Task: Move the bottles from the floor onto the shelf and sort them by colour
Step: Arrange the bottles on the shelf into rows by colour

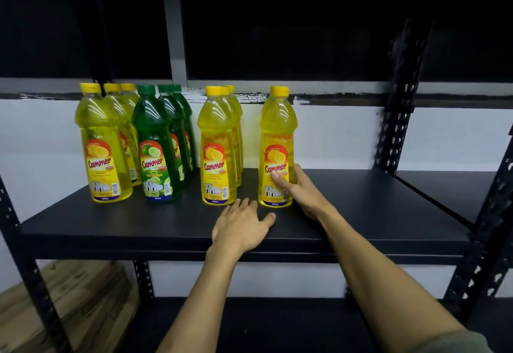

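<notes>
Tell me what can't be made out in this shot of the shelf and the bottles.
- Head view: rear bottles in the yellow-green row, green row and yellow row are mostly hidden by the front ones.
- Lone yellow bottle: the right hand covers part of its label.
- Small print on all labels: too small to read.
- Floor: out of frame, so remaining bottles are unknown.
- Left hand lies flat on the shelf; its palm side is unseen.

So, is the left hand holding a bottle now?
No, the left hand lies flat and open on the shelf, while only the right hand grips a yellow bottle.
</notes>
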Available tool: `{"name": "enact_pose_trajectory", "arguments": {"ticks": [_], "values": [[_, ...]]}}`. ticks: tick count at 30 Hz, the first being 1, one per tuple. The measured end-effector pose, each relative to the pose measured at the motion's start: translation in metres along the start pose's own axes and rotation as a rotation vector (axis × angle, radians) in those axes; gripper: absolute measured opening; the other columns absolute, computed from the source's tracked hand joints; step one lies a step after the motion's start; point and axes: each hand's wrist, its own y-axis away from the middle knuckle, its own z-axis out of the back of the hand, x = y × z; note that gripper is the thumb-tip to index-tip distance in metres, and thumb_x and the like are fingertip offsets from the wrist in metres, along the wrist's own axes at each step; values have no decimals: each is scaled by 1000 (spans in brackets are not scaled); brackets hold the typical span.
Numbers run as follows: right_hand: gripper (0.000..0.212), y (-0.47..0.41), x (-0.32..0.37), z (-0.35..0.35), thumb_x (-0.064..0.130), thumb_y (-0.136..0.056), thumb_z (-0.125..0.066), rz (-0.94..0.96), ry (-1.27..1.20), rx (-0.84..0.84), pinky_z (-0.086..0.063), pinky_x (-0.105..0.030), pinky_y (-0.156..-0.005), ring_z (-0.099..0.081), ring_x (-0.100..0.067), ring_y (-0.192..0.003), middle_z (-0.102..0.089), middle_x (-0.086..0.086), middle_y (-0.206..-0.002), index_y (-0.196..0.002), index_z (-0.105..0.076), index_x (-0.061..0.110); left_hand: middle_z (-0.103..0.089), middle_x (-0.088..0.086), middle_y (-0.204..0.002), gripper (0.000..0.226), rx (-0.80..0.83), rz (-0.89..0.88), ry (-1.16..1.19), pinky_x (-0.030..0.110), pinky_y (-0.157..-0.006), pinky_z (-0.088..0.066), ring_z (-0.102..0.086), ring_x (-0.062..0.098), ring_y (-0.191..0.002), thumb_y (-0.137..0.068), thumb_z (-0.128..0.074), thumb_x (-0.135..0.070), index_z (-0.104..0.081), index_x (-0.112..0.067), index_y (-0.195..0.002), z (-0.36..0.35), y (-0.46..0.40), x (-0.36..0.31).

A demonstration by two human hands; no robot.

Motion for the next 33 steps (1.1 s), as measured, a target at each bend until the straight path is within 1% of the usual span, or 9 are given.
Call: {"name": "enact_pose_trajectory", "arguments": {"ticks": [18, 20, 21, 23, 25, 27, 29, 31, 33], "values": [[65, 4, 3, 1, 43, -88, -67, -29, -8, 34, -53, -46, -103, -65, -21, -118, -62, -4, -132, -141, -39, 18, -30, 4, -165, 70, -34, 2, 19, 41, -122, -22, -24, 23, -153, -102, -34, -61, -36, -17, -156, 1, 3, -1], [62, 6, 6, 0, 40, -92, -66, -34, -4, 18, -55, -41, -99, -65, -21, -117, -60, -5, -135, -142, -37, 17, -45, 5, -156, 62, -101, 18, 47, 40, -112, -36, -40, 25, -145, -102, -39, -56, -45, -16, -150, 1, 8, -4], [65, 8, 7, 0, 40, -92, -66, -39, -2, -3, -56, -36, -95, -65, -17, -113, -58, -5, -137, -144, -35, 17, -53, 5, -147, 56, -159, 32, 84, 38, -99, -43, -51, 26, -134, -102, -44, -52, -50, -17, -144, 1, 11, -4], [69, 17, 12, -2, 45, -92, -67, -26, 37, -70, -54, -24, -84, -64, -7, -103, -55, -2, -136, -146, -32, 19, -62, 4, -131, 44, -296, 66, 220, 33, -78, -44, -63, 23, -111, -99, -55, -43, -58, -17, -135, 1, 17, 0], [70, 28, 12, -5, 51, -88, -70, 48, 162, -187, -51, -20, -82, -62, -6, -106, -54, 0, -133, -142, -36, 22, -65, 6, -122, 34, -422, 103, 407, 29, -74, -44, -63, 18, -96, -94, -65, -32, -63, -15, -124, 3, 19, 11], [64, 40, 10, -10, 48, -87, -73, 191, 358, -346, -48, -25, -88, -56, -11, -114, -49, 1, -128, -134, -41, 20, -64, 9, -118, 30, -528, 144, 531, 26, -76, -44, -61, 17, -96, -90, -72, -23, -64, -12, -117, 8, 16, 30], [52, 52, 13, -17, 37, -87, -75, 367, 500, -468, -47, -28, -90, -51, -14, -113, -46, 2, -120, -125, -45, 17, -59, 11, -122, 40, -576, 195, 583, 27, -79, -44, -59, 20, -102, -87, -78, -19, -59, -10, -121, 18, 10, 52], [38, 62, 19, -32, 27, -87, -72, 448, 473, -443, -49, -29, -84, -53, -15, -104, -49, 1, -112, -115, -48, 19, -54, 13, -134, 58, -534, 228, 660, 35, -91, -48, -58, 25, -116, -85, -81, -24, -50, -11, -133, 28, -1, 74], [29, 66, 22, -55, 23, -89, -69, 431, 435, -290, -51, -29, -80, -56, -12, -96, -56, 2, -107, -112, -51, 21, -47, 14, -148, 77, -443, 231, 721, 45, -108, -44, -49, 30, -134, -84, -83, -29, -39, -13, -145, 36, -12, 91]]}}
